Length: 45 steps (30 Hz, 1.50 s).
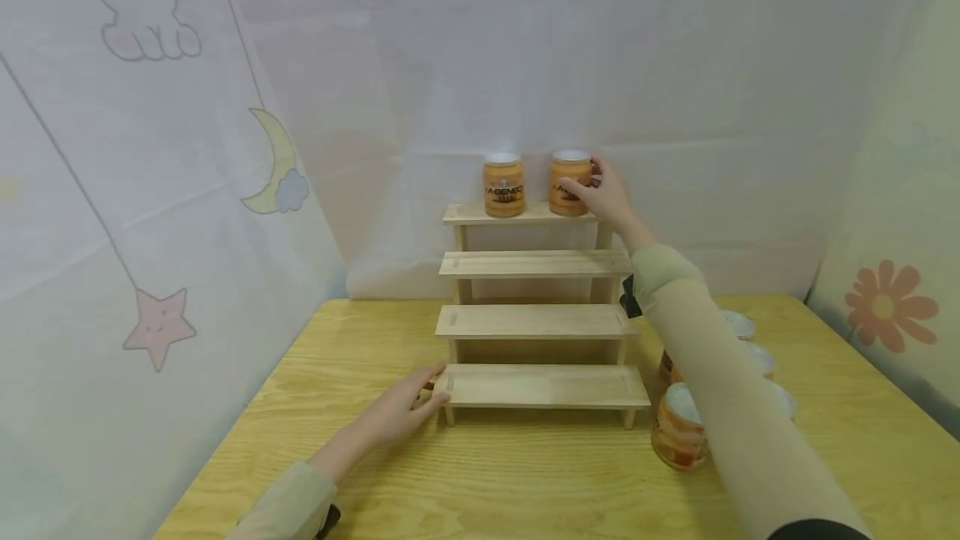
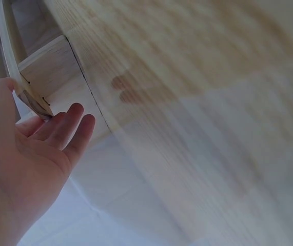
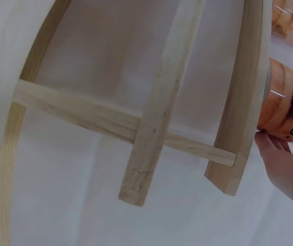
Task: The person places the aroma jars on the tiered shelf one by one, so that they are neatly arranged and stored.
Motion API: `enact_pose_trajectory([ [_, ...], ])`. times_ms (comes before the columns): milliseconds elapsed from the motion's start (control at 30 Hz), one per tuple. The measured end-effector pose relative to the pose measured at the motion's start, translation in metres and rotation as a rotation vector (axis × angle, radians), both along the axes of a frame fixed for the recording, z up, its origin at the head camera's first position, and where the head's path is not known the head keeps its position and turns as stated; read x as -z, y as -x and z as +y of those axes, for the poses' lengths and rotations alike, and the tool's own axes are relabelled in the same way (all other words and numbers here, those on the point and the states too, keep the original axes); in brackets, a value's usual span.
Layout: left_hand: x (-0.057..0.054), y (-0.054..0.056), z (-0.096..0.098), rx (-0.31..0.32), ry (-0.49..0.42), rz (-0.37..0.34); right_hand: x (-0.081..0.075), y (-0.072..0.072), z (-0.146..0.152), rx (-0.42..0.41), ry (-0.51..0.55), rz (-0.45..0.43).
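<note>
Sleeve (image 1: 731, 382) foremost, the right hand (image 1: 607, 190) curls half-closed round one jar (image 1: 567, 171) on the top shelf (image 1: 536, 212) — a sideways knock could topple the neighbouring jar (image 1: 503, 187) — while the left hand (image 1: 396, 412) loosely pinches the bottom shelf (image 1: 540, 386).

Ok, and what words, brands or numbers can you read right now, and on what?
"A-BENBO": left jar on the top shelf.
"BENBO": right jar beside it, held by the right hand; read from the right wrist view.
Smaller print on both: too small or blurred.
Jars on the table: nothing readable.
Numbers: none readable.
</note>
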<state>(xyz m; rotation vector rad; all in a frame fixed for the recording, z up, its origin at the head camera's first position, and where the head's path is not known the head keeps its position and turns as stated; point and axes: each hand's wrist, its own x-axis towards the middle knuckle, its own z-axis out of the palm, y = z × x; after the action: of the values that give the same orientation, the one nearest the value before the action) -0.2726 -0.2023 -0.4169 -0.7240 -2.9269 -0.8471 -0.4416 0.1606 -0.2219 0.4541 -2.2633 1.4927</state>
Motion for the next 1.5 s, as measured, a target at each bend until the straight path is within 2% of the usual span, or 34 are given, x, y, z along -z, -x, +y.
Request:
enact_pose_trajectory([
  [367, -0.002, 0.000, 0.007, 0.001, -0.008, -0.002, 0.001, -0.006, 0.005, -0.007, 0.016, -0.032],
  [633, -0.003, 0.002, 0.009, 0.005, 0.004, -0.033, -0.002, -0.019, 0.021, 0.009, -0.064, -0.142],
  [867, -0.003, 0.006, 0.006, -0.017, 0.006, -0.027, -0.007, -0.028, 0.044, 0.014, -0.123, -0.107],
  [1100, -0.005, 0.009, 0.005, -0.023, 0.007, -0.019, -0.004, -0.058, 0.066, -0.019, -0.177, -0.125],
  [1300, -0.005, 0.010, 0.006, -0.015, 0.012, -0.017, 0.009, -0.092, 0.088, -0.060, -0.272, -0.177],
  [1500, -0.005, 0.013, 0.005, -0.024, 0.006, -0.026, 0.027, -0.126, 0.106, -0.134, -0.364, -0.175],
])
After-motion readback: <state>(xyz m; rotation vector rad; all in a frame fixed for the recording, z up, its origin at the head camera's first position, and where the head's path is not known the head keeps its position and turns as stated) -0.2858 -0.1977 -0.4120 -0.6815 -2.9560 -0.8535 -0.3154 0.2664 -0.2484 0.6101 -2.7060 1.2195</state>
